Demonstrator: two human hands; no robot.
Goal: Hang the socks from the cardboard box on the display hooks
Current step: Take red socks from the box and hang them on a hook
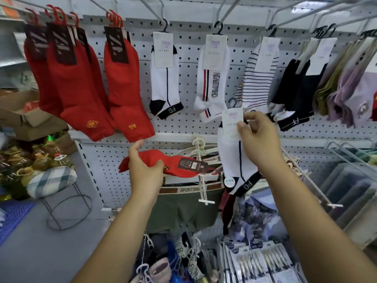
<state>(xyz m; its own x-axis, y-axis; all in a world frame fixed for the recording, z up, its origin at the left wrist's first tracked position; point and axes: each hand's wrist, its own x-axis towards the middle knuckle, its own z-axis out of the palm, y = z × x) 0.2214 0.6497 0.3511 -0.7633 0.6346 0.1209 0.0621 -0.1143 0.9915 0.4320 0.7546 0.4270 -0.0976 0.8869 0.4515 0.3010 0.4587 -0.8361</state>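
My left hand grips a red sock pair with a dark label, held flat below the hanging rows. My right hand pinches the white paper label of a white sock pair with a navy stripe and a black "PG" band; its small hook points up, free of any display hook. Above, white wire display hooks on the pegboard carry red socks at left and a matching white "PG" pair at centre. A cardboard box sits at the far left.
More pairs hang to the right: a white striped-text pair, a thin-striped pair, black pairs and lilac ones. Below hang underwear on plastic hangers. A wire stool with a plaid cushion stands at left.
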